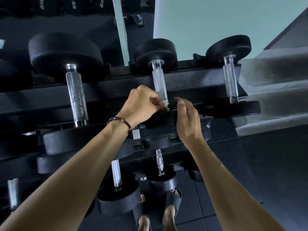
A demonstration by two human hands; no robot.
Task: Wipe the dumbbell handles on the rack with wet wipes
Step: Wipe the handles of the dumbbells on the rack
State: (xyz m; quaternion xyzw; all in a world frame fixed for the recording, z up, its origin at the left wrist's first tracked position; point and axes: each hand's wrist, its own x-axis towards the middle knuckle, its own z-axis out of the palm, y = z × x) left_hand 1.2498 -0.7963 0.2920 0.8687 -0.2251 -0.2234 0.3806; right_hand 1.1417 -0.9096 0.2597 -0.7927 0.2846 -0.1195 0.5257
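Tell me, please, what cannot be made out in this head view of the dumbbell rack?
- Wet wipe: mostly hidden by the left hand.
- Middle dumbbell's near plate: covered by the left hand and the right hand.
- Weight labels at the top: cut off by the frame edge.

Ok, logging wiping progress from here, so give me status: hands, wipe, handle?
Left hand pinches wet wipe at middle dumbbell handle, near end. Right hand open beside it. Nothing blocking.

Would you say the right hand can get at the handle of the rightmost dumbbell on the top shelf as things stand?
Probably yes: the right hand holds nothing, and the rightmost handle lies bare, with nothing visible between them.
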